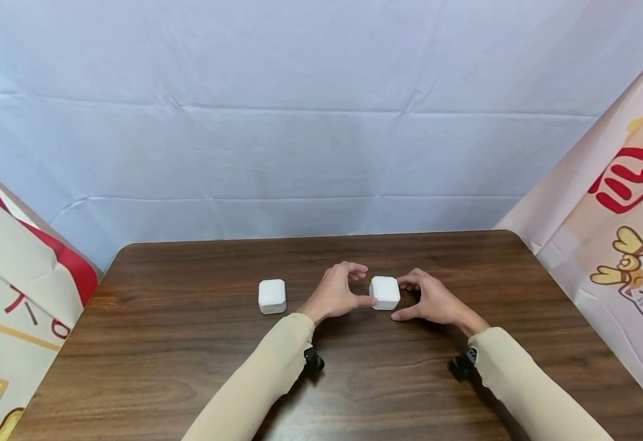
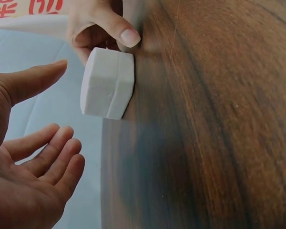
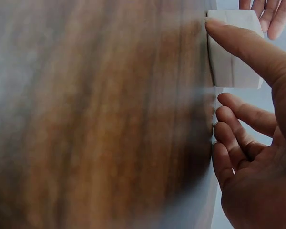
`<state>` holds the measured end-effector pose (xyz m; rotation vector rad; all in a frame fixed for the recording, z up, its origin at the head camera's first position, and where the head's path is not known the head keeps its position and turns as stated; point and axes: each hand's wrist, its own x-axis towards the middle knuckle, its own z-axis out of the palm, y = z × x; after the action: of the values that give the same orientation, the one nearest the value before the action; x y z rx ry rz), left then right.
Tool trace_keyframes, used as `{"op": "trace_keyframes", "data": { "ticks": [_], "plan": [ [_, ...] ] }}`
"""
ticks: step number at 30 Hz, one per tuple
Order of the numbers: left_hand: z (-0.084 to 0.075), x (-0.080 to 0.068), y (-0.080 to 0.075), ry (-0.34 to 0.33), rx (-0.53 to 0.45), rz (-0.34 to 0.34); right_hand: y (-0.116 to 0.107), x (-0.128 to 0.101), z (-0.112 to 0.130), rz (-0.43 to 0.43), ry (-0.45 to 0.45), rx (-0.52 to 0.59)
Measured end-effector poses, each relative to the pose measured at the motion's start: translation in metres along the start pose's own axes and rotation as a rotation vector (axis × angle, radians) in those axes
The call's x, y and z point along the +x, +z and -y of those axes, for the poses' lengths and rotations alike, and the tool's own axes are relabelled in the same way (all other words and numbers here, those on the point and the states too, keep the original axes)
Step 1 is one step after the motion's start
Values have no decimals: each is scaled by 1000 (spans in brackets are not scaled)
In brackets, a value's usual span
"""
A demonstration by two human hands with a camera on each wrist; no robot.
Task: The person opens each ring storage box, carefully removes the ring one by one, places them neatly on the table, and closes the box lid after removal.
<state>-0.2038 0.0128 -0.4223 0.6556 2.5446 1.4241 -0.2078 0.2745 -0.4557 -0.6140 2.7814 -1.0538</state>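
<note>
Two small white blocks with bevelled corners stand on the brown wooden table. The right-hand block (image 1: 384,293) sits between both hands, with a faint seam along its side in the wrist views. My left hand (image 1: 337,293) is at its left, thumb and fingers spread apart; the left wrist view shows a gap between them and the block (image 2: 107,83). At its right, my right hand (image 1: 432,300) has fingers and thumb parted in a loose curve, close by; whether it touches is unclear. The other block (image 1: 272,295) stands left of my left hand, untouched.
The wooden table (image 1: 161,355) ends at a pale hanging cloth (image 1: 299,153) behind it. Printed cloths hang at the left (image 1: 18,269) and right (image 1: 591,245). Dark wrist cameras sit under both sleeves.
</note>
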Motion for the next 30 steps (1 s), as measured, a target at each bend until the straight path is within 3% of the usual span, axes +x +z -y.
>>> {"op": "trace_keyframes", "data": {
  "ticks": [10,30],
  "plan": [
    [1,5,7,-18,20,-2,2,5,1,23,5,45],
    [11,17,24,-73,91,27,4,10,1,38,-27,15]
  ]
}}
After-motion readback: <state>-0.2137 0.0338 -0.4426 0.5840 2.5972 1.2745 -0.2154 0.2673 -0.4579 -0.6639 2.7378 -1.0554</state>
